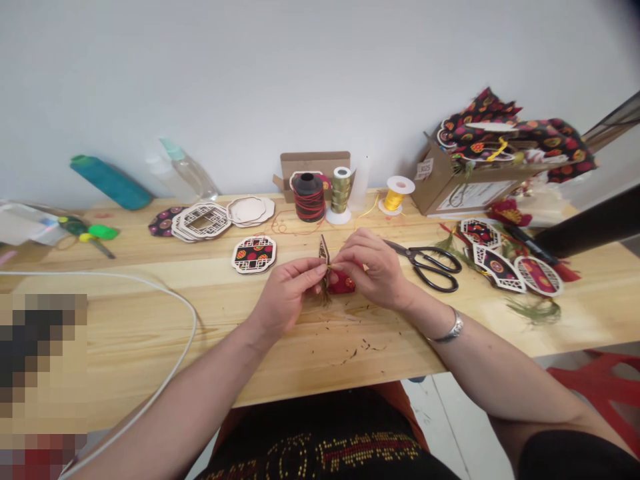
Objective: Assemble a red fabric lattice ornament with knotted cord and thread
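My left hand (287, 290) pinches a small flat ornament (323, 249) with a lattice edge, tilted nearly edge-on, with a short olive tassel (326, 295) hanging below the fingertips. My right hand (373, 270) is closed at the same spot, its thumb and forefinger pressed together on what looks like a thin yellow cord (331, 267). Fingers partly hide the join. Beneath the hands a dark red patterned piece (344, 283) rests on the wooden table. A finished-looking ornament (253, 255) with patterned fabric lies left of them, and black-handled scissors (434, 268) lie right of my right hand.
Spools of dark red cord (309, 199), olive thread (341, 193) and yellow cord (396, 193) stand behind. A cardboard box (463, 187) overflows with fabric at back right, near several tasselled ornaments (500, 268). White lattice frames (203, 221) lie left. A white cable (193, 333) crosses the left side.
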Demonstrator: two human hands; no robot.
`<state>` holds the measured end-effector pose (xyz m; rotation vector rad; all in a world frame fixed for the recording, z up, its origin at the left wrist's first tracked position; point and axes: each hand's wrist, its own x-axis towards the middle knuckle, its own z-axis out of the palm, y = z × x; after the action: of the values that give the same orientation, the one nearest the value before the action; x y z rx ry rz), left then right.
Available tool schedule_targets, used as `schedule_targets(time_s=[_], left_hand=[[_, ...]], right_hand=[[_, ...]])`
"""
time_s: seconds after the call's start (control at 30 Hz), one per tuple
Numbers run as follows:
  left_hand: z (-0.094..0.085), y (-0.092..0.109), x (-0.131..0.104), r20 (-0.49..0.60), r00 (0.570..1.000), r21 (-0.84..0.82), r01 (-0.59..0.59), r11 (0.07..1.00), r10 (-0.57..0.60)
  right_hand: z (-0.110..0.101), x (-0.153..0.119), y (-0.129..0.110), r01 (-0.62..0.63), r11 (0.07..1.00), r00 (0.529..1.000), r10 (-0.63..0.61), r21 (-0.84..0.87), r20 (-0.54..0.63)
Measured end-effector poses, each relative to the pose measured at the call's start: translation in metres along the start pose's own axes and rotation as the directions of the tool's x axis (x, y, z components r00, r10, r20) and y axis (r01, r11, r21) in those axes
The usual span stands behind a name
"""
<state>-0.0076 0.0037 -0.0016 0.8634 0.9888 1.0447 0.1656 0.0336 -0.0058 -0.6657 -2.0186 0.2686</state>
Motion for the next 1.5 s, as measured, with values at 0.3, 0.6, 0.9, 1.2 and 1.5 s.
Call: schedule_targets(time_s=[0.3,0.6,0.9,1.2,1.5], left_hand=[[-0.0014,-0.0015,0.0007,0.004,1.000,-0.010,-0.004,1.000,0.004],[-0.0007,-0.0019,0.0011,0.002,1.000,-0.029,0.000,1.000,0.000],[-0.0019,-0.0021,0.0005,0.000,1.000,-0.009,0.002,1.000,-0.002],[-0.0009,-0.0015,0.0011,-0.002,1.000,0.000,0.008,1.000,-0.008],[-0.0020,-0.0040,0.0012,0.016,1.000,-0.065,-0.017,0.998,0.018]], right_hand=[[0.0006,-0.0017,0.0018,0.008,1.000,1.000,-0.008,0.019,-0.005],[0.0000,-0.0014,0.0021,0.036,0.999,0.999,-0.036,-0.013,-0.003],[-0.0006,-0.0016,0.0013,0.057,0.998,0.998,-0.057,-0.019,-0.004],[-0.0002,-0.0021,0.0023,0.042,0.997,0.999,-0.042,-0.058,-0.004],[0.0021,-0.0023,0.0035,0.031,0.998,0.999,-0.032,-0.060,-0.012]])
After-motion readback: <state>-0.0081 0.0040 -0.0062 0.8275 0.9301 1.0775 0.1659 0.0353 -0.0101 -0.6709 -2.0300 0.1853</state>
